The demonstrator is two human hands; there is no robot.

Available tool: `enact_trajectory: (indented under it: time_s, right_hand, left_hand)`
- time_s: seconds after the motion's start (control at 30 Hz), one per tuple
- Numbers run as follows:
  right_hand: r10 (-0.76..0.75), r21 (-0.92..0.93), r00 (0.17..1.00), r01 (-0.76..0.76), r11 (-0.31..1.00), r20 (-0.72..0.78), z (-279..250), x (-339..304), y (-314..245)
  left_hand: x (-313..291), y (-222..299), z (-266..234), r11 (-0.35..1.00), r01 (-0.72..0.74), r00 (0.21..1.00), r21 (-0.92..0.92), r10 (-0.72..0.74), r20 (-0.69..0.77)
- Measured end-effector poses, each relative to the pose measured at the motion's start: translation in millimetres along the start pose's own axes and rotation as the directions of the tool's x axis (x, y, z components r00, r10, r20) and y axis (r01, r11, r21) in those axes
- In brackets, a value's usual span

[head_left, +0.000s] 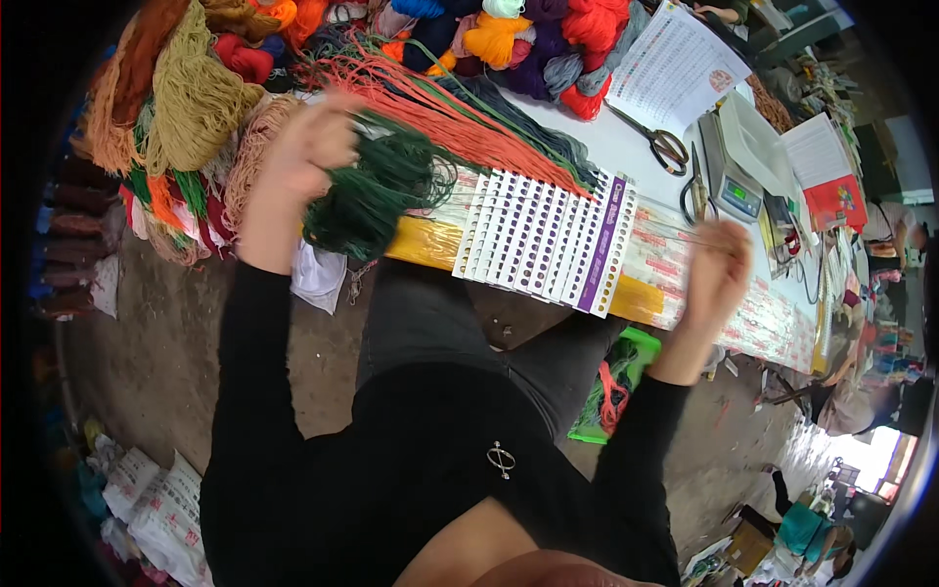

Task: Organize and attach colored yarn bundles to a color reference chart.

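My left hand [318, 152], smeared by motion, is curled at the upper left edge of a loose hank of dark green yarn [377, 191] and appears to grip it. The hank spreads over the table's front edge. Off to the right, my right hand [719, 264] is raised with its fingers pinched together, also blurred. Faint thin lines run toward it from the cards, but what it holds is too fine to make out. Between the hands lies an overlapping row of white punched cards [533, 235] with a purple strip. Coral yarn strands [460, 117] stretch to their far edge.
Heaped coloured yarn hanks [499, 39] fill the far side; tan yarn [201, 98] hangs at the left. Black scissors [665, 152], a digital scale [738, 186] and a printed sheet [675, 68] lie at the right. A green tray [636, 352] with yarn sits below the table.
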State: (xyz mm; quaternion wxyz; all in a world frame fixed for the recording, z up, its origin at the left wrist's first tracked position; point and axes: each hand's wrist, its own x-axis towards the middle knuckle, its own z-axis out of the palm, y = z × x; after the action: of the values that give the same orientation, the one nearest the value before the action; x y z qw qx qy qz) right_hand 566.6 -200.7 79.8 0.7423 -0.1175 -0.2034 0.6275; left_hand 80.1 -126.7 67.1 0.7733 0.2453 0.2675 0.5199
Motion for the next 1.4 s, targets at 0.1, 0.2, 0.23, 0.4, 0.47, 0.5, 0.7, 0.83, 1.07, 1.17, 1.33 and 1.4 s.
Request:
enact_trajectory:
  time_s: [0.1, 0.2, 0.23, 0.4, 0.47, 0.5, 0.7, 0.83, 1.07, 1.17, 1.33, 1.4]
  right_hand:
    - [-0.055, -0.067, 0.993, 0.048, 0.997, -0.105, -45.4, 4.2, -98.7]
    - [-0.573, -0.592, 0.737, 0.295, 0.750, -0.359, -89.4, -15.6, -209.9]
    - [-0.752, -0.647, 0.529, 0.423, 0.634, -0.392, -103.3, -19.9, -247.1]
    - [-0.623, -0.960, 0.781, 0.211, 0.181, 0.054, -21.3, 16.9, -85.2]
    - [-0.354, -0.993, 0.934, 0.090, 0.074, 0.058, -9.3, 18.1, -7.0]
    - [-0.155, -0.988, 0.987, 0.051, 0.149, 0.028, -8.5, 22.3, 27.6]
    - [0.326, -0.948, 0.943, -0.156, 0.278, -0.060, -31.4, 31.8, 182.5]
    - [0.304, -0.973, 0.943, -0.186, 0.138, -0.137, -55.5, 40.8, 207.6]
    - [0.265, -0.965, 0.938, -0.252, 0.076, -0.224, -57.3, 43.9, 211.7]
    - [0.234, -0.974, 0.951, -0.221, 0.048, -0.204, -51.6, 44.6, 212.9]
    - [0.379, -0.927, 0.886, -0.343, 0.152, -0.266, -48.2, 52.3, 207.1]
    - [0.358, -0.942, 0.903, -0.304, 0.146, -0.236, -49.8, 47.6, 212.0]
  left_hand:
    - [-25.3, 104.3, -32.9, 0.926, -0.363, 0.888, 0.100, 0.376, -0.265]
    - [-44.3, 169.0, -54.9, 0.744, -0.668, 0.739, 0.012, 0.665, -0.111]
    - [-52.1, 173.4, -45.4, 0.724, -0.671, 0.696, -0.159, 0.689, 0.203]
    - [-32.3, 76.5, 35.7, 0.819, -0.573, 0.811, 0.032, 0.561, 0.166]
    - [12.2, -4.8, 55.5, 0.907, -0.353, 0.928, 0.231, 0.371, -0.039]
    - [21.4, -28.2, 46.8, 0.961, -0.137, 0.988, 0.239, 0.116, 0.100]
    - [41.6, -136.3, 31.5, 0.838, 0.514, 0.854, 0.184, -0.478, -0.206]
    - [47.2, -141.4, 39.7, 0.810, 0.526, 0.849, 0.258, -0.483, -0.216]
    - [73.4, -157.9, 42.9, 0.601, 0.390, 0.920, 0.697, -0.288, -0.267]
    - [85.8, -164.0, 39.0, 0.754, 0.267, 0.964, 0.600, -0.206, -0.170]
    - [98.1, -171.1, 34.2, 0.652, 0.293, 0.956, 0.699, -0.210, -0.205]
    - [99.2, -167.6, 27.3, 0.493, 0.257, 0.966, 0.831, -0.119, -0.229]
